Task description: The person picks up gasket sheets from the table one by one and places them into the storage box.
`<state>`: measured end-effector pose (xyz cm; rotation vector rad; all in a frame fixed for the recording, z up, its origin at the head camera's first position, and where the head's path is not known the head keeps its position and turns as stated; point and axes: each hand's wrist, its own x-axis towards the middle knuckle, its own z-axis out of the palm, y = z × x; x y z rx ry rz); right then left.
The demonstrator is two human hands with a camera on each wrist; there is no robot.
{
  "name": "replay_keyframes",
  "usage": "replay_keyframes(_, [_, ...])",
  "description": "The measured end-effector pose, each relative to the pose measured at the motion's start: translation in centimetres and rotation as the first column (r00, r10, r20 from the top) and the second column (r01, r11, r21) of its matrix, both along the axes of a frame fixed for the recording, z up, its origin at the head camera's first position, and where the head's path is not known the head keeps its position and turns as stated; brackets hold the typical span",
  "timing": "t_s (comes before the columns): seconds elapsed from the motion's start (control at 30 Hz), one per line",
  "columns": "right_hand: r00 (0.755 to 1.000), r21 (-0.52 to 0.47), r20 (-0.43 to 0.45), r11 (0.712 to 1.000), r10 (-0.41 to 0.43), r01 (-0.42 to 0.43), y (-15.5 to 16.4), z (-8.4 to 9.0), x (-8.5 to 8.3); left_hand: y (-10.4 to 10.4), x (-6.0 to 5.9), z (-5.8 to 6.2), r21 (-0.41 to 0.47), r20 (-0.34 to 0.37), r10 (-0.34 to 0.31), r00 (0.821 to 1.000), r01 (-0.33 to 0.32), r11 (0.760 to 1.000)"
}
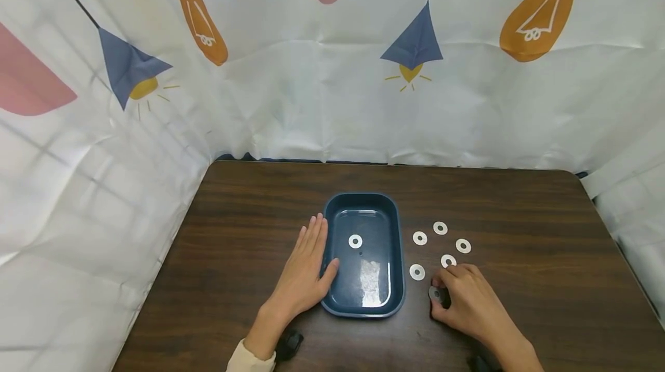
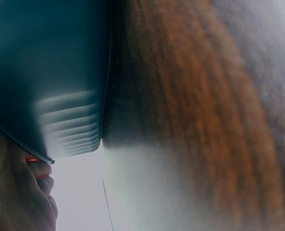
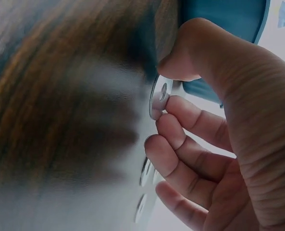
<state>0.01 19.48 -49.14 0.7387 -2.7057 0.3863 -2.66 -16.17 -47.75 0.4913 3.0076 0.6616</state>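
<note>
The washer (image 3: pixel 155 98) is tilted in the right hand (image 1: pixel 470 302), pinched between thumb and forefinger low over the bench (image 1: pixel 525 239), to the right of the tray (image 1: pixel 401 256); I cannot tell if its lower edge touches the wood. That hand reaches in from the near right, its other fingers curled beside the forefinger.

The left hand (image 1: pixel 303 271) grips nothing: it lies along the tray's left side, straight fingers pointing to the far edge, thumb spread over the rim.

Five loose washers (image 1: pixel 419 238) lie between the tray's right wall and the right hand's far side, the nearest just beyond its knuckles. One more washer (image 1: pixel 355 241) lies inside the tray, well apart from its walls. A wide stretch of bench runs from the loose washers to the right edge, and another from the left hand to the left edge.
</note>
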Motion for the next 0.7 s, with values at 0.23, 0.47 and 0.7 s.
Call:
replay_keyframes(0.23, [0.999, -0.010, -0.030, 1.000, 0.010, -0.010, -0.2, 0.7, -0.3, 0.0, 0.0, 0.0, -0.007, 0.004, 0.002, 1.000, -0.002, 1.000])
replay_keyframes(0.47, [0.998, -0.012, -0.050, 1.000, 0.028, -0.028, -0.8, 2.0, -0.9, -0.2, 0.1, 0.0, -0.013, 0.004, 0.008, 1.000, -0.008, 1.000])
replay_keyframes(0.7, [0.994, -0.027, -0.085, 0.997, 0.072, -0.074, -1.4, 3.2, -1.7, -0.2, 0.1, 0.1, -0.012, 0.001, 0.005, 1.000, -0.005, 1.000])
